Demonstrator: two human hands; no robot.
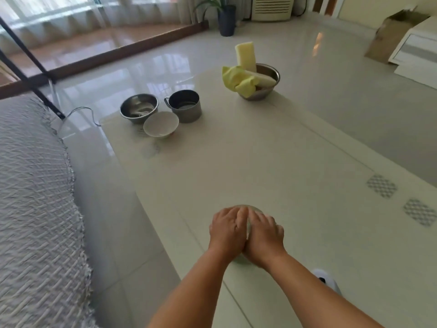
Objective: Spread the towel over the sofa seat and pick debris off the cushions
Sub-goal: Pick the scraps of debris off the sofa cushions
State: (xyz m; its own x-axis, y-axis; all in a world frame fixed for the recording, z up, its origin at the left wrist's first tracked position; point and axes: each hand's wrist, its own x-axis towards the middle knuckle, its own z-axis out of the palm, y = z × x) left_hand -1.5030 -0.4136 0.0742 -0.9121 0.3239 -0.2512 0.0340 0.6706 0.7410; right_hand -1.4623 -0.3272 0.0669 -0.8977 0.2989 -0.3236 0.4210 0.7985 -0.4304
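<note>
1. We see both hands side by side over a pale round bowl (254, 209) on the near end of a glossy cream table (260, 162). The left hand (228, 229) and right hand (264, 235) lie palm-down with fingers close together and curved over the bowl's rim; the thumb edges touch. We cannot tell whether they grip it, since the hands hide most of it.
2. The towel (35, 197) covers the sofa seat at the left: pale grey, woven in a raised herringbone, with a frayed fringe along its edge. It is well apart from the hands.
3. At the far end stand a steel bowl (139, 108), a white ceramic bowl (160, 125) and a steel mug (185, 105) with a handle, close together.
4. Farther right, another steel bowl (267, 76) holds a yellow cloth (236, 80) and an upright pale sponge (246, 55).
5. No writing is readable anywhere.
6. The table's middle is bare between the hands and the dishes. Shiny tiled floor (99, 185) separates the sofa from the table's left edge.
</note>
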